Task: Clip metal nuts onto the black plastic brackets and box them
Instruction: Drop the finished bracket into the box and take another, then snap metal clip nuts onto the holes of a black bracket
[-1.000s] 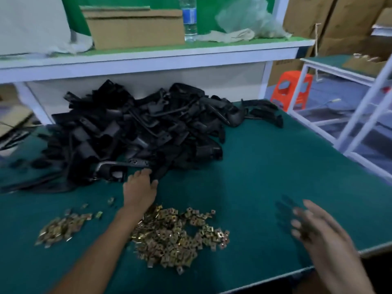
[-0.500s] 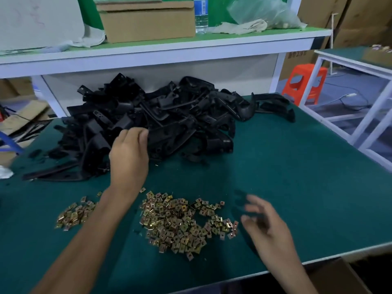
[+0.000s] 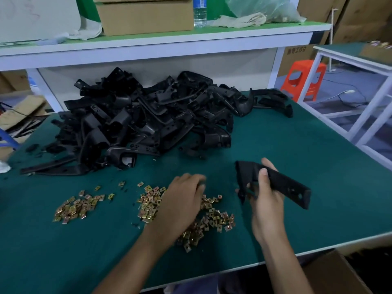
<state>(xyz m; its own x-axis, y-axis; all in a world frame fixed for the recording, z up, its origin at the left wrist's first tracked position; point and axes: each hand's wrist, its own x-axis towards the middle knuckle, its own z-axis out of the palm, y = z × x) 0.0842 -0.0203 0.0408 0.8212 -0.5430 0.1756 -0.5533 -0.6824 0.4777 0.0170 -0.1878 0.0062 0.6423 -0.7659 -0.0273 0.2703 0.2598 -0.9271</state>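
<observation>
Now your right grip (image 3: 265, 200) clamps black bracket (image 3: 290, 187); left grip (image 3: 184, 200) covers nut pile (image 3: 214, 217), fingers (image 3: 198, 181) blurred, closure unclear.

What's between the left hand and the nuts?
Nothing visible. The left hand is directly over the nuts. The bracket is off to the side, held in the right hand.

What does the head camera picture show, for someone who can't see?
A person's right hand holds a black bracket over a green table, while the left hand is over a pile of metal nuts. More brackets lie heaped behind.
</observation>
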